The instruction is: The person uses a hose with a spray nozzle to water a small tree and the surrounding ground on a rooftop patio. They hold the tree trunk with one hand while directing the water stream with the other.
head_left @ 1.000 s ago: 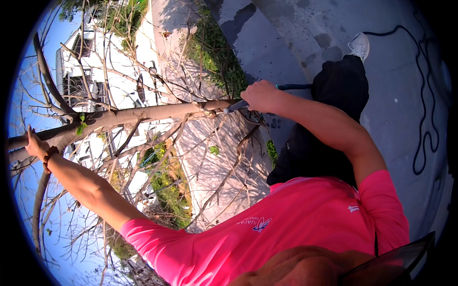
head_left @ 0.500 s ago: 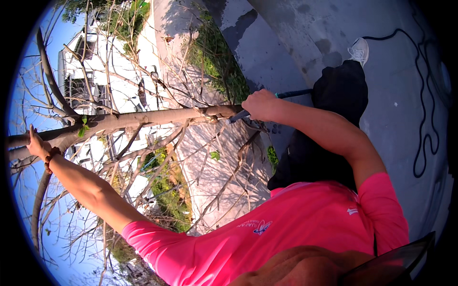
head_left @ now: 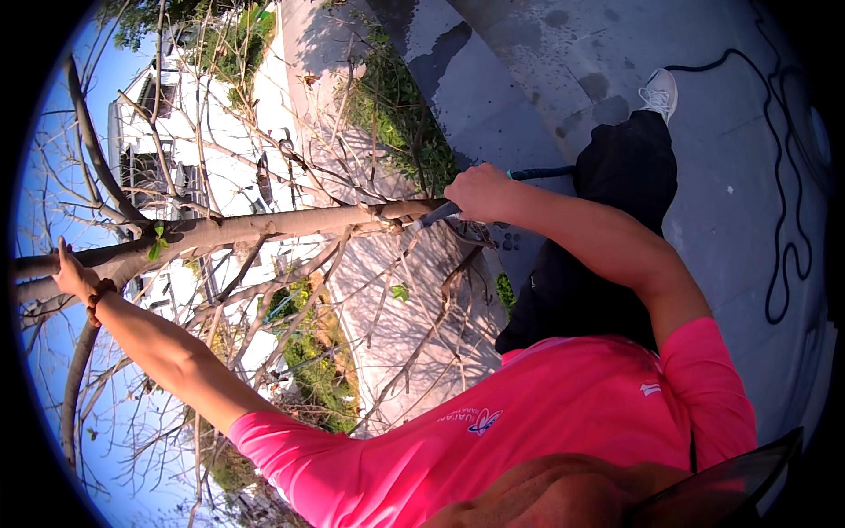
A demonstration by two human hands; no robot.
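Note:
A bare tree trunk (head_left: 290, 222) stretches from the left edge to the middle, splitting into limbs at the left. My left hand (head_left: 77, 277), a brown bead bracelet (head_left: 99, 295) on its wrist, clasps one of those limbs; some of its fingers are hidden behind the wood. My right hand (head_left: 480, 192) is wrapped round a dark tube-shaped tool (head_left: 438, 215) with a pale tip and a teal band. That tip lies at or just beside the trunk's right end; I cannot tell whether they touch. Beyond the hand, the tool's dark length (head_left: 547, 172) reaches my black trousers.
Thin bare branches (head_left: 409, 352) spread all round the trunk. A black hose or cable (head_left: 788, 211) loops over the grey ground (head_left: 704, 176) at the right, near my white shoe (head_left: 658, 92). A planted strip (head_left: 396, 106), a paved path (head_left: 387, 308) and a white building (head_left: 211, 123) lie beyond.
The tool's tip has shifted slightly left and down along the trunk's end. My left hand sits a little lower and further right, still on the limb.

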